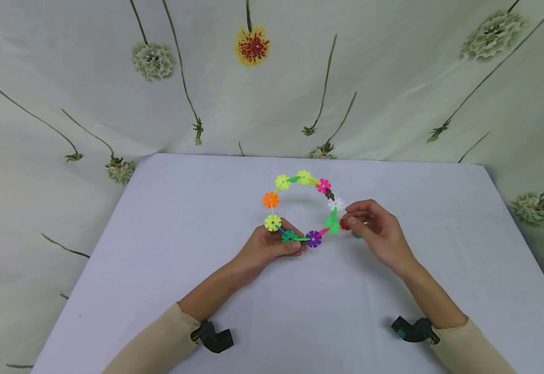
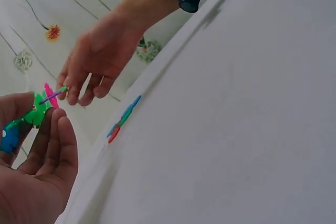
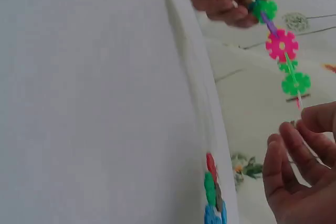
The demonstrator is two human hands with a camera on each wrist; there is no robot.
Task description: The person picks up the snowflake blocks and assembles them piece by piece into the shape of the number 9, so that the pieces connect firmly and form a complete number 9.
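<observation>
A ring of interlocked, notched plastic discs (image 1: 270,200) in yellow, orange, pink, purple, green and white is held up over the white table. My left hand (image 1: 272,244) pinches its lower part at a teal disc (image 1: 289,236), thumb in front and fingers behind. On the ring's right side, my right hand (image 1: 377,228) has its fingertips right at the edge of a white disc (image 1: 336,204). In the right wrist view, the thumb (image 3: 319,116) stands apart from the loosely bent fingers, close to the chain's near end. The left wrist view shows the ring nearly edge-on.
On the table (image 1: 183,208) lies a small joined group of red, green and blue discs (image 2: 125,116), mostly hidden behind my right hand in the head view. A cloth printed with flowers (image 1: 253,104) hangs behind the table. Each sleeve carries a black wrist camera (image 1: 213,336).
</observation>
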